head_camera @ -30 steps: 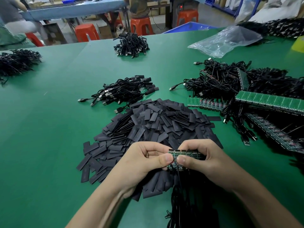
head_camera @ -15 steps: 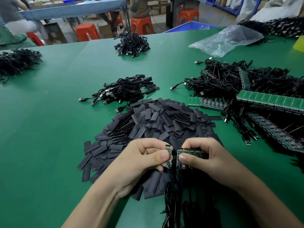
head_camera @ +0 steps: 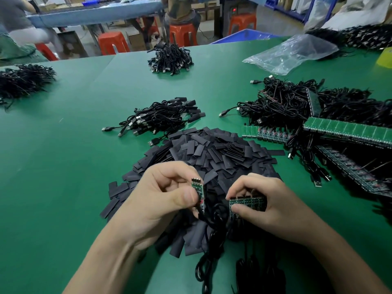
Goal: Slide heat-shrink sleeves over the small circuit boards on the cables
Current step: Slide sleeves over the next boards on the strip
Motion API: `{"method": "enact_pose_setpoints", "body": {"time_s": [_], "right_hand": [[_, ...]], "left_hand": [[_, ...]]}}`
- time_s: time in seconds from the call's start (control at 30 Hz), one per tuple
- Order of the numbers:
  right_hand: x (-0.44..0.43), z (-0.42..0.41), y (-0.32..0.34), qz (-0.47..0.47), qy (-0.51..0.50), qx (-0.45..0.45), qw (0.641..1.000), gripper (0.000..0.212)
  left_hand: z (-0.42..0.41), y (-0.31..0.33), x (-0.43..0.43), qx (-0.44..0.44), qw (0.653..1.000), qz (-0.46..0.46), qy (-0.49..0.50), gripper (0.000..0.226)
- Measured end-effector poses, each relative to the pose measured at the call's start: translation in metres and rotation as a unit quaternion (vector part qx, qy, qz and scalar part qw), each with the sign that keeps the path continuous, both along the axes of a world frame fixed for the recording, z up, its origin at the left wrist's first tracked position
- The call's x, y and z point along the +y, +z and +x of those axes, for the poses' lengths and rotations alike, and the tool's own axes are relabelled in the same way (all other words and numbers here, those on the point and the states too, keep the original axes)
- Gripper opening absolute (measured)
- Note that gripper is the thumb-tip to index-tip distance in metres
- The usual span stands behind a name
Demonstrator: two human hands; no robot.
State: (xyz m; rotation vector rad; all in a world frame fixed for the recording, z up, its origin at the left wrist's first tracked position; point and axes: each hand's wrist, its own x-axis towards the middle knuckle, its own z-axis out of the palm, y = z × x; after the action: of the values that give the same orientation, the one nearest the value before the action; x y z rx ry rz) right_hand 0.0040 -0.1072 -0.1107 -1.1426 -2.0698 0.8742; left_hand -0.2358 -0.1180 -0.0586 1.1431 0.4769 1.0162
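Left hand (head_camera: 161, 198) raised pinching single board (head_camera: 198, 193), right hand (head_camera: 267, 203) gripping board strip (head_camera: 247, 203)

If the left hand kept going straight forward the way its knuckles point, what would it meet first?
Probably the heap of heat-shrink sleeves, which lies right ahead of and below the left hand holding the single board. Depth is unclear; held high enough, it might pass over toward the sleeved cable bundle.

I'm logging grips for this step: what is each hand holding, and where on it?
Left hand pinches a single small circuit board at its lower middle. Right hand holds the board strip by its left end.
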Motion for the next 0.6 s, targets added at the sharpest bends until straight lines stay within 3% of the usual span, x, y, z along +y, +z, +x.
{"method": "enact_pose_setpoints", "body": {"time_s": [0.17, 0.27, 0.37, 0.43, 0.53, 0.6], "right_hand": [[0.001, 0.001, -0.002, 0.002, 0.003, -0.045, 0.999, 0.021], [0.001, -0.001, -0.002, 0.035, -0.004, -0.030, 0.999, 0.018], [-0.001, -0.003, -0.003, 0.036, 0.000, 0.071, 0.997, 0.020], [-0.005, -0.007, -0.003, -0.028, 0.034, 0.167, 0.985, 0.031], [-0.009, -0.016, 0.000, -0.137, 0.112, 0.297, 0.938, 0.061], [-0.010, -0.020, 0.002, -0.163, 0.131, 0.355, 0.911, 0.062]], "left_hand": [[-0.003, 0.028, -0.002, -0.026, 0.999, 0.019, 0.018, 0.021], [0.002, 0.042, -0.002, 0.003, 0.996, 0.027, 0.087, 0.028], [0.012, 0.049, -0.001, 0.047, 0.988, 0.019, 0.147, 0.023], [0.020, 0.051, 0.000, 0.077, 0.984, 0.023, 0.156, 0.021], [0.035, 0.050, 0.000, 0.093, 0.980, 0.032, 0.171, 0.016], [0.044, 0.044, 0.001, 0.122, 0.972, 0.054, 0.192, 0.013]]}}
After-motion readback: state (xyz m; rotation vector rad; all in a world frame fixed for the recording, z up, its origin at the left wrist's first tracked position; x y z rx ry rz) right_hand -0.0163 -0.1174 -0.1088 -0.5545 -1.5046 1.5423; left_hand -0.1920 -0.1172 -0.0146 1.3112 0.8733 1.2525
